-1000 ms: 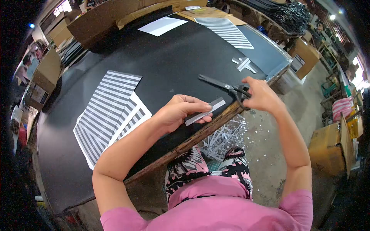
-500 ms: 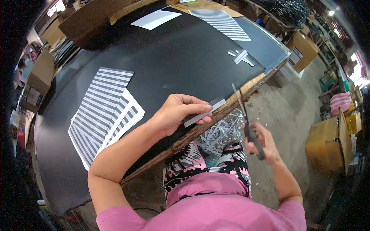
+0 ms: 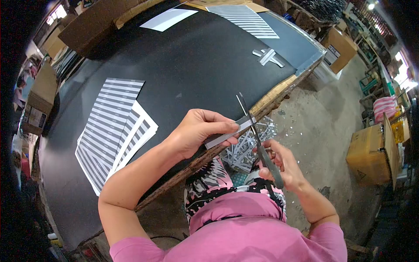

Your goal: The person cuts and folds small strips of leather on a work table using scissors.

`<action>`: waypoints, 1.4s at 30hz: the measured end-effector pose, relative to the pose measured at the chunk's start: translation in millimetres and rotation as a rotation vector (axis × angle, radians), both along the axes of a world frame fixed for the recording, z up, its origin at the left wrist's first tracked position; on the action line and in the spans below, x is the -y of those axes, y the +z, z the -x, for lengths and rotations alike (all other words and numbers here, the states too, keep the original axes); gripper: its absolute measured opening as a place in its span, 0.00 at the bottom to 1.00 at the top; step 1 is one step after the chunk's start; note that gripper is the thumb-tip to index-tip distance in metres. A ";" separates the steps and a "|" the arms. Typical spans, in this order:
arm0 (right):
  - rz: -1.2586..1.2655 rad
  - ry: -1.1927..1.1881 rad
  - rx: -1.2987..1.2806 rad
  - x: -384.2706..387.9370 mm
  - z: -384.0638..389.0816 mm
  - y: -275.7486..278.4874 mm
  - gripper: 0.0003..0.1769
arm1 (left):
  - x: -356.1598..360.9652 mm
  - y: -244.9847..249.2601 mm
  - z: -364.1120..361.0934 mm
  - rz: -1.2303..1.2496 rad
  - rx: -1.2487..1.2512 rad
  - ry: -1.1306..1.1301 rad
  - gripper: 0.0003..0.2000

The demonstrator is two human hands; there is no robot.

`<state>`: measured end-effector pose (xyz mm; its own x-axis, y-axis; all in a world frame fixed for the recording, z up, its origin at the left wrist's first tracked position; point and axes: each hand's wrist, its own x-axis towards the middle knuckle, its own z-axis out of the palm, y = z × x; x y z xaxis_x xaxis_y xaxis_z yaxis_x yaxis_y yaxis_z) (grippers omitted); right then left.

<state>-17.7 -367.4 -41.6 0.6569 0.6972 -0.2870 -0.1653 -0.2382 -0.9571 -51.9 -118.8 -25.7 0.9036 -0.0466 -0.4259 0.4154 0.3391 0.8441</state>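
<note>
My left hand [image 3: 205, 131] pinches a grey and white paper strip [image 3: 220, 139] between thumb and fingers, just over the front edge of the black table. My right hand [image 3: 279, 166] is wrapped round the dark handles of a pair of scissors [image 3: 258, 142]. Their blades cross the right end of the strip and point up and away over the table. Whether the blades have closed on the paper is hard to tell. Left of my left forearm lies a fanned stack of striped sheets [image 3: 109, 118]. A few cut strips [image 3: 268, 56] lie crossed near the table's right side.
The black table [image 3: 174, 65] has a rough wooden edge towards me. At its far side are a white sheet [image 3: 168, 19] and another striped sheet [image 3: 244, 21]. Paper scraps [image 3: 240, 153] are heaped below the edge by my knees. Cardboard boxes [image 3: 371, 150] stand on the right.
My right hand has moved left with the scissors, bringing the blades from beside the strip to across its right end. My left hand keeps its hold, and the view has shifted slightly.
</note>
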 end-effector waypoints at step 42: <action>0.004 -0.019 -0.112 48.6 54.2 -5.3 0.35 | 32.7 -2.2 18.3 0.038 -0.083 -0.193 0.09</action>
